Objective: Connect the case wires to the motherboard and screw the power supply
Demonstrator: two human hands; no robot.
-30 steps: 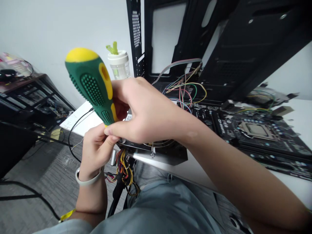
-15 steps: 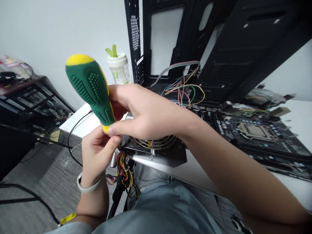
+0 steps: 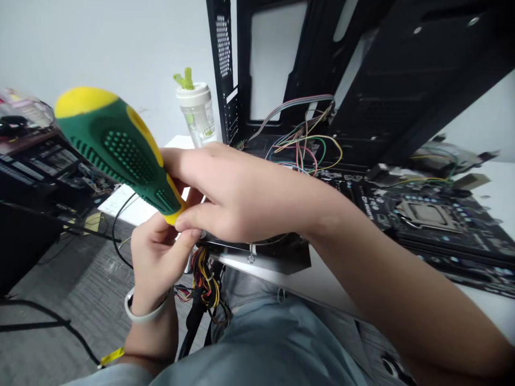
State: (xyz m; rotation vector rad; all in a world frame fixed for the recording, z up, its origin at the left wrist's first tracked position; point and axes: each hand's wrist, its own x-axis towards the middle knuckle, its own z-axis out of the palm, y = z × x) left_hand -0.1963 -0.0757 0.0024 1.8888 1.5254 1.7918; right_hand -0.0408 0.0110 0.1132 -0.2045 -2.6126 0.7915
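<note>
A screwdriver with a thick green and yellow handle leans up and to the left, its shaft hidden behind my fingers. My right hand is closed around the lower end of the handle. Just below, my left hand is closed with thumb and fingers pinched by the yellow collar; what they pinch is hidden. Under both hands lies a black power supply with a round wire fan grille, partly covered by my right hand. Its bundle of coloured cables hangs over the table edge.
A black computer case stands open behind, with loose thin wires inside. To the right lies a motherboard on the white table. A lidded cup stands at the back. A dark shelf is at far left.
The screwdriver handle has tipped further left and lower, its top swinging away from the case. My right hand has turned slightly with it; my left hand stays almost in place.
</note>
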